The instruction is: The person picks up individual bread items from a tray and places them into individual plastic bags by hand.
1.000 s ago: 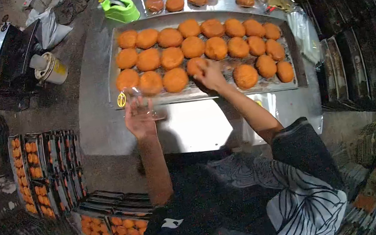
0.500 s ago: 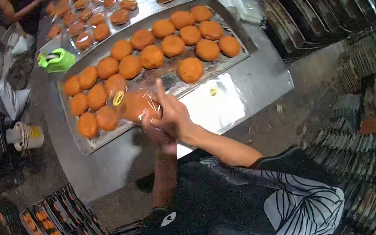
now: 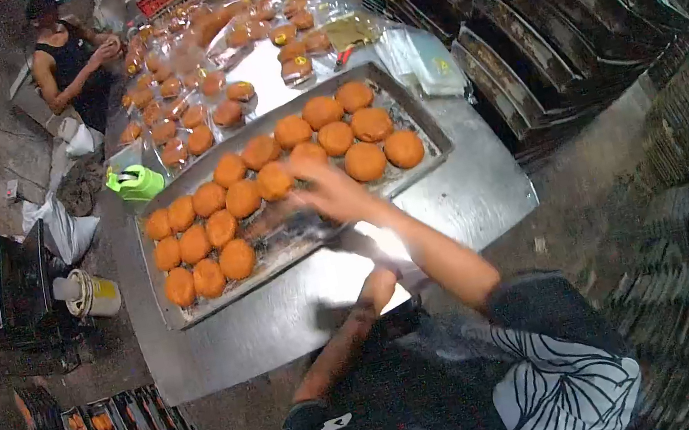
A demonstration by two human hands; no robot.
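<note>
Right hand (image 3: 329,188) reaches over the metal tray (image 3: 277,250), blurred, fingers spread just above the orange buns (image 3: 242,199); whether it grips 1 cannot be told. Left hand (image 3: 377,286), at its 5 o'clock, looks curled over the steel table (image 3: 488,190), grasp unclear. Green tape dispenser (image 3: 134,183) sits at the tray's 10 o'clock.

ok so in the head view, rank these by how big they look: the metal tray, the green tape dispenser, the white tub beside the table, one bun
1. metal tray
2. white tub and green tape dispenser: alike, and the tub looks farther off, so no ranking
3. bun
</note>
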